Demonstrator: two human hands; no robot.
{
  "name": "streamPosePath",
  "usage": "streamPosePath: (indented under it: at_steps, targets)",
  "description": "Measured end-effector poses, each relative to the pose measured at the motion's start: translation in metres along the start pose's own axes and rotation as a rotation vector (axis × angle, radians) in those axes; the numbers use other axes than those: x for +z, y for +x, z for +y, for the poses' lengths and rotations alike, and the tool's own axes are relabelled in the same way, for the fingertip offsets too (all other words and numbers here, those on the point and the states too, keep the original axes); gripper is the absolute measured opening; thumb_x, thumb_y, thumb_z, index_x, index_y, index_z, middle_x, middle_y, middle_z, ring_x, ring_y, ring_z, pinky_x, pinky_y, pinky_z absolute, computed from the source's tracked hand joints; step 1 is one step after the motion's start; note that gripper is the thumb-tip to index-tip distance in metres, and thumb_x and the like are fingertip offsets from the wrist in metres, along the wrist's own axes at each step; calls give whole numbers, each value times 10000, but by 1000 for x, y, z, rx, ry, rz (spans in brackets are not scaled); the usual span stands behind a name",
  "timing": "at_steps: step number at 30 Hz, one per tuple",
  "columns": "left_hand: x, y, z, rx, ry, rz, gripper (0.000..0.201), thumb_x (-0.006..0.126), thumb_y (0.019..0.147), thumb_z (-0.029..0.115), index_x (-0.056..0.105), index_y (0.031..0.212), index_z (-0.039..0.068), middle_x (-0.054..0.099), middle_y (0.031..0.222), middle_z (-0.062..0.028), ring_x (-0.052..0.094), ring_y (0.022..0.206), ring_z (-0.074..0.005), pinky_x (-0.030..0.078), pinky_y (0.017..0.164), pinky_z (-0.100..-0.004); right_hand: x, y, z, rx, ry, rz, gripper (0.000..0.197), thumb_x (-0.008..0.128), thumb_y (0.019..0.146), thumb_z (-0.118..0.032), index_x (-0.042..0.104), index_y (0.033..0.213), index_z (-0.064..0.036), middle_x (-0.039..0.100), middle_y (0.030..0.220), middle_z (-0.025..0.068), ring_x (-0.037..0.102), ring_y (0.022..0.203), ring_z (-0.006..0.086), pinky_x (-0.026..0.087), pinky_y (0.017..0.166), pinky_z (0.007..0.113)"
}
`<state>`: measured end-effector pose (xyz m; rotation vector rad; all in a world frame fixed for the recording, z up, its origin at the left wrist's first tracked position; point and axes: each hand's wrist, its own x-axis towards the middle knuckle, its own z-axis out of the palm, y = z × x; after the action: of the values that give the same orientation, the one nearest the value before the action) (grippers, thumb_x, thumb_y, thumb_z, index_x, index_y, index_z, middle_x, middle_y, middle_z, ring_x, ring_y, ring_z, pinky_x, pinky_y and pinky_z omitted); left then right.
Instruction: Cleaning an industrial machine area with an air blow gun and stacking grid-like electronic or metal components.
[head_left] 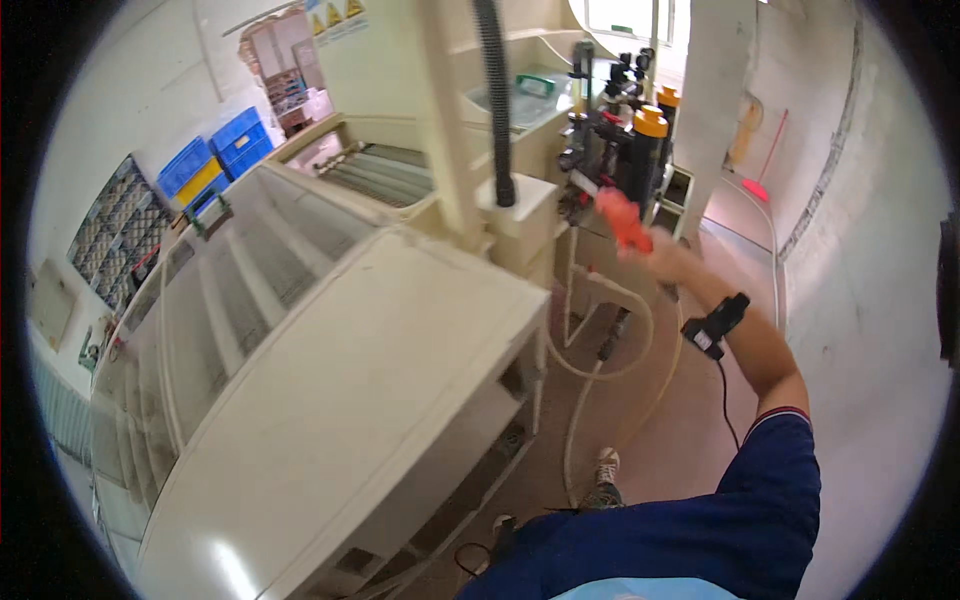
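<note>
My right hand [655,256] reaches forward, its fingers closed around a bright red object [624,218] smeared by motion. A pale tip [584,183] shows at its far end, but its exact kind cannot be made out. Just beyond stand black pump fittings and a black cylinder [645,165] with a yellow-orange cap [650,122]. Whether the red object touches them is unclear. A black device [716,325] is strapped to my right forearm, with a cable trailing down. My left hand is out of view.
A cream machine with a broad flat top [340,400] fills the left, beside a clear-covered section [235,270] with rollers. Pale hoses [630,372] loop over the floor below my arm. Blue crates [240,142] stand far left; a white wall [870,330] rises at right.
</note>
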<state>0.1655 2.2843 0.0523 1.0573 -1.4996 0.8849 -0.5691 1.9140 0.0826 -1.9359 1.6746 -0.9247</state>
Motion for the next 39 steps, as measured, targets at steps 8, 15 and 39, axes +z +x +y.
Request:
streamPosePath:
  at_steps: [8, 15, 39]
  targets:
    - [210, 96, 219, -187, 277, -351, 467, 382, 974, 288, 427, 1264, -75, 438, 1294, -266, 417, 1209, -398, 346, 1009, -451, 55, -70, 219, 450, -86, -402, 316, 614, 788, -320, 633, 857, -12, 634, 769, 193, 629, 762, 332, 470, 700, 396]
    - [327, 134, 322, -65, 179, -462, 459, 377, 977, 291, 446, 1250, -72, 463, 1273, -260, 433, 1199, -392, 363, 997, -457, 5, -7, 341, 873, 226, 51, 400, 606, 811, -329, 611, 856, 68, 628, 690, 180, 639, 591, 301, 494, 500, 395]
    - [417, 115, 298, -518, 141, -397, 390, 406, 966, 227, 459, 1243, -42, 364, 1378, -212, 353, 1275, -328, 294, 1034, -394, -123, -2, 351, 574, 938, 332, 274, 611, 856, -278, 474, 931, -54, 455, 607, 13, 448, 370, 119, 397, 337, 287]
